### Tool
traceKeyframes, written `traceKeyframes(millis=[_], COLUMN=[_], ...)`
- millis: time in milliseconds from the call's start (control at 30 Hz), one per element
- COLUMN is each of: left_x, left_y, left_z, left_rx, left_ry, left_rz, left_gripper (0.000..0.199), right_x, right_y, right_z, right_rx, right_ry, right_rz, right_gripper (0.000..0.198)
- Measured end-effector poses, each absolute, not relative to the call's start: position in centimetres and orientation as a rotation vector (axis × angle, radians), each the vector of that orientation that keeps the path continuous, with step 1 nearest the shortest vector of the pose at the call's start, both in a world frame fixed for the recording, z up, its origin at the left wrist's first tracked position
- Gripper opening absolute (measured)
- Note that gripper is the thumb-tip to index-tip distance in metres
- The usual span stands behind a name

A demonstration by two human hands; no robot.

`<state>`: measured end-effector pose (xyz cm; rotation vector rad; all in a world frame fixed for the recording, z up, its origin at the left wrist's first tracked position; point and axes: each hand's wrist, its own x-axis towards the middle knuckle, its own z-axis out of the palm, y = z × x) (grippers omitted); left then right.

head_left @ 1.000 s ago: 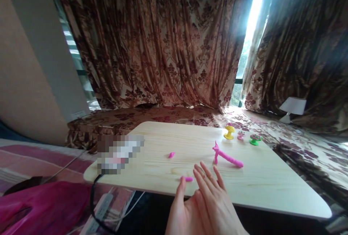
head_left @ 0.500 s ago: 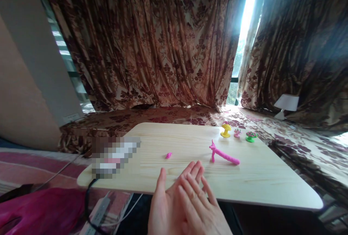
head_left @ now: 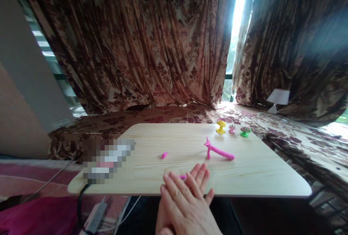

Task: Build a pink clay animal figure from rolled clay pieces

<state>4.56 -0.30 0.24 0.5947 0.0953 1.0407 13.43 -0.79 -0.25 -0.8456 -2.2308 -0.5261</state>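
Note:
My right hand (head_left: pixel 187 206) lies flat across my left hand (head_left: pixel 201 175), fingers stretched out and palms together. A small end of pink modelling clay (head_left: pixel 182 177) shows between them at the fingers; the rest is hidden by my right hand. Beyond my fingertips, a pink clay figure (head_left: pixel 220 151) with a long ridged body, a leg and a pointed head leans on the table. A small pink clay lump (head_left: pixel 164 155) lies to the left of it, apart from my hands.
The pale wooden table (head_left: pixel 152 137) carries a yellow clay mushroom (head_left: pixel 220 127), a small pink one (head_left: pixel 232 129) and a green one with a dotted cap (head_left: pixel 245 131) at the back right. A blurred-out object (head_left: pixel 110 160) lies at the left. Below hangs a black cable (head_left: pixel 80 206) beside a power strip (head_left: pixel 97 215).
My right hand has slid forward and left over my left palm, covering the left thumb. A pink end of clay now shows between the hands. The view has shifted slightly right.

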Motion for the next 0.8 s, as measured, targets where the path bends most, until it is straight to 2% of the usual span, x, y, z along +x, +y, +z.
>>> traceKeyframes(millis=[100,167,233,300,400,500,633,800], left_x=[4.9,4.0,3.0,2.8,4.4,5.9,4.5,2.9], left_y=[-0.5,-0.6,-0.5,-0.4,-0.5,-0.6,-0.4,-0.2], left_z=[0.1,0.5,1.0,1.1,-0.2,-2.3,-3.5,-3.4], left_rx=[0.573,0.541,0.526,0.518,0.534,0.533,0.45,0.439], left_ry=[0.096,0.078,0.046,0.046,0.07,0.096,0.203,0.204], left_rz=[1.007,0.995,0.997,1.032,1.009,0.986,0.854,0.888], left_gripper=[0.058,0.068,0.074,0.068,0.051,0.058,0.054,0.058], right_x=[14.6,15.1,14.6,13.6,13.3,15.1,17.2,15.0], right_y=[-0.2,-0.3,-0.8,-1.3,-1.3,-0.6,-0.5,-1.3], right_z=[0.8,0.5,-0.7,-1.7,-1.0,0.7,-0.5,-4.3], right_rx=[-0.978,-1.024,-0.883,-0.739,-0.743,-0.893,-1.086,-0.912], right_ry=[-2.216,-2.219,-2.18,-2.062,-2.122,-2.11,-2.224,-2.193], right_rz=[-0.452,-0.424,-0.521,-0.572,-0.311,-0.205,-0.346,-0.572], right_gripper=[0.051,0.052,0.045,0.042,0.047,0.05,0.055,0.051])
